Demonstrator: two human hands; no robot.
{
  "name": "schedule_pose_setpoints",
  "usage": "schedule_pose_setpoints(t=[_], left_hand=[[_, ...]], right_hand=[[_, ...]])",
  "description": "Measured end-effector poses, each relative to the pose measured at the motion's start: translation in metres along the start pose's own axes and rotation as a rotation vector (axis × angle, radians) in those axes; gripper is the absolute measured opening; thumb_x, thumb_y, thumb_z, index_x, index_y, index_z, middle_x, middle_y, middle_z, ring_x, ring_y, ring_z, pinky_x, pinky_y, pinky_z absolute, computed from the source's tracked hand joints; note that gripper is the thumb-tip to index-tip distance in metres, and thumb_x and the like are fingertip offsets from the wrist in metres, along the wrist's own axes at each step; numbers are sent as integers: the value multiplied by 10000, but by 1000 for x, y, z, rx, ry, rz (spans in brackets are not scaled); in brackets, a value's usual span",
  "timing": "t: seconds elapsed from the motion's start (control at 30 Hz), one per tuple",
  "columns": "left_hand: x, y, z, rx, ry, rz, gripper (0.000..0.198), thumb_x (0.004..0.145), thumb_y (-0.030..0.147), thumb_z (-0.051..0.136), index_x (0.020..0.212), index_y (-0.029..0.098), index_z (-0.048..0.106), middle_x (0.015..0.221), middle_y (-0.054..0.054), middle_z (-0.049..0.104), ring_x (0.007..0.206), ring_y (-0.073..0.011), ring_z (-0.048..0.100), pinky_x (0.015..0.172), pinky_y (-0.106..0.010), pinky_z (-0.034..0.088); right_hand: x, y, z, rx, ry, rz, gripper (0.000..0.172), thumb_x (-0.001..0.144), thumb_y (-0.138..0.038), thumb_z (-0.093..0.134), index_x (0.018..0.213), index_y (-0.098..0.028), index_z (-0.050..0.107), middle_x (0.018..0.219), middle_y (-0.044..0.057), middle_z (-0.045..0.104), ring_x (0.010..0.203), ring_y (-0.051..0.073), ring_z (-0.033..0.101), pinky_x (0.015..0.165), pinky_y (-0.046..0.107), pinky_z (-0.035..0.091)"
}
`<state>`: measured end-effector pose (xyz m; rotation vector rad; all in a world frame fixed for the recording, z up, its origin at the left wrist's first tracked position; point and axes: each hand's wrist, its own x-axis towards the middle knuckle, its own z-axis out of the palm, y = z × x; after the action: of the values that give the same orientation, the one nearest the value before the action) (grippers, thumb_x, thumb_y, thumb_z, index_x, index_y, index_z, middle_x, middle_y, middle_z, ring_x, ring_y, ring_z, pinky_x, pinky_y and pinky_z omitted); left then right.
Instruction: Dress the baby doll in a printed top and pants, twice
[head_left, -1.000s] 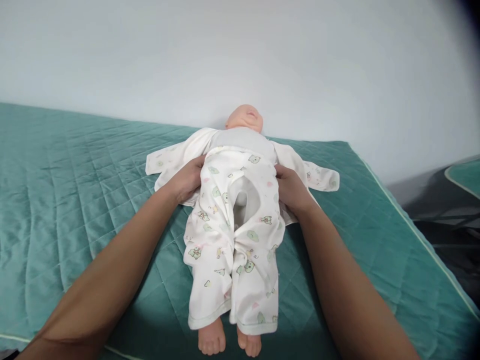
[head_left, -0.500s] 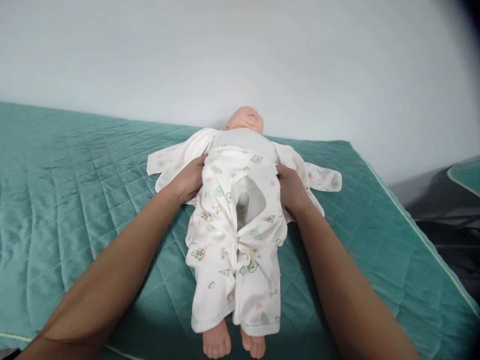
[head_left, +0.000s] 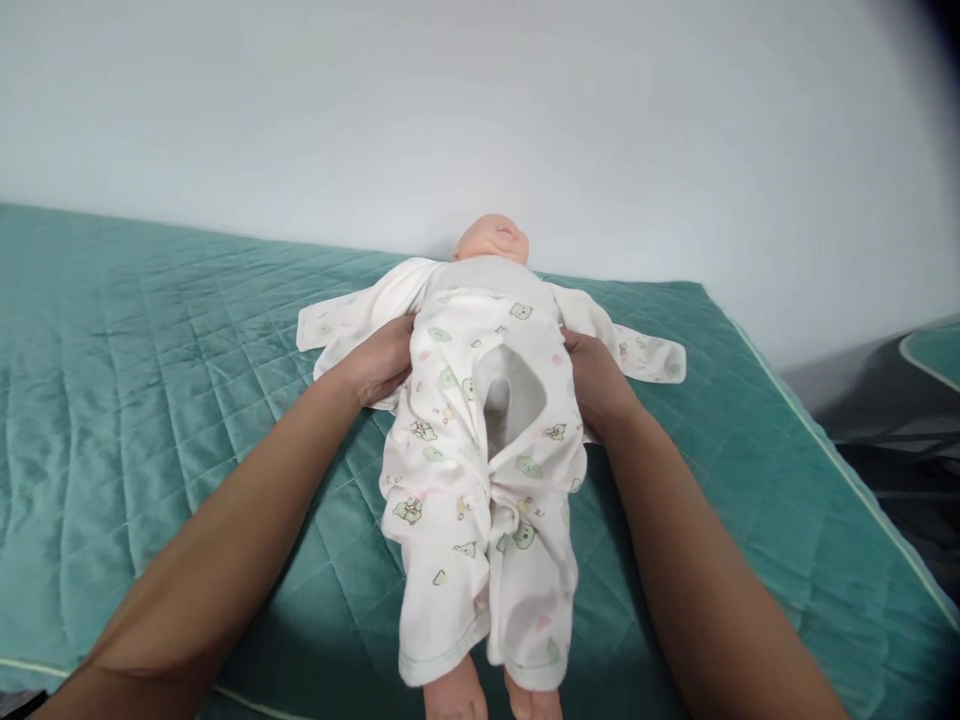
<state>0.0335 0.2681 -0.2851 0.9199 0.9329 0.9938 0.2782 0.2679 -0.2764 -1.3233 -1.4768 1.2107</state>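
A baby doll (head_left: 491, 240) lies on its back, head toward the wall and feet toward me. It wears white open-crotch pants (head_left: 450, 470) printed with small bears, pulled up over the belly. Beneath its back spreads a white long-sleeved baby top (head_left: 386, 295), opened at the front, sleeves out to both sides. My left hand (head_left: 386, 360) grips the pants at the waist on the left, fingers curled and partly hidden by the cloth. Opposite it, my right hand (head_left: 598, 380) grips the pants' right side, its fingertips tucked out of sight.
A green quilted mattress (head_left: 187, 400) bears the doll and ends in a pale-piped edge on the right. Behind it rises a plain white wall (head_left: 375, 120). Part of another green padded surface (head_left: 934, 350) shows at the far right, with dark things below.
The pants and the doll's legs have shifted a little to the right and toward me. Both hands keep their hold at the sides; the right hand has moved slightly right.
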Motion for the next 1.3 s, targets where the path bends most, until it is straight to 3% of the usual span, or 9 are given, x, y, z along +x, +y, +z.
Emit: schedule_pose_setpoints(t=[0.17,0.37,0.67,0.97,1.17,1.3], left_hand=[[4,-3,-4,-64,-68,-15,207,719,227,792,915,168,762,842,-74,781,952,-259,738,925,-396,578],[5,-1,-8,6,-63,44,313,616,169,825,925,169,773,836,-67,784,913,-265,745,878,-376,590],[1,4,4,-43,91,26,278,648,232,806,914,160,772,753,-53,766,855,-258,749,819,-345,609],[1,2,8,-69,163,59,146,660,197,774,802,173,753,713,-38,750,853,-245,742,720,-279,593],[3,0,7,-38,142,85,128,687,244,779,781,166,737,701,-40,743,893,-263,743,837,-335,597],[3,0,6,-50,169,81,162,695,232,757,834,150,740,745,-41,754,918,-260,739,879,-355,587]], right_hand=[[-1,-10,0,-47,-48,34,343,757,-425,758,1023,-208,771,891,93,790,895,326,700,791,431,574],[8,2,-6,-23,-178,-57,258,733,-383,768,927,-214,792,908,53,791,955,307,696,881,418,550],[11,10,-2,-194,35,-89,249,720,-428,720,814,-210,796,706,35,746,820,303,665,778,418,539],[10,14,3,-318,167,-228,289,800,-462,602,668,-221,693,800,48,730,803,267,617,710,373,495],[9,11,1,-474,153,-270,293,834,-416,575,638,-210,646,753,42,718,769,248,592,712,368,480],[14,15,-3,-481,255,-260,208,817,-257,537,772,-194,729,862,53,776,847,264,642,793,373,498]])
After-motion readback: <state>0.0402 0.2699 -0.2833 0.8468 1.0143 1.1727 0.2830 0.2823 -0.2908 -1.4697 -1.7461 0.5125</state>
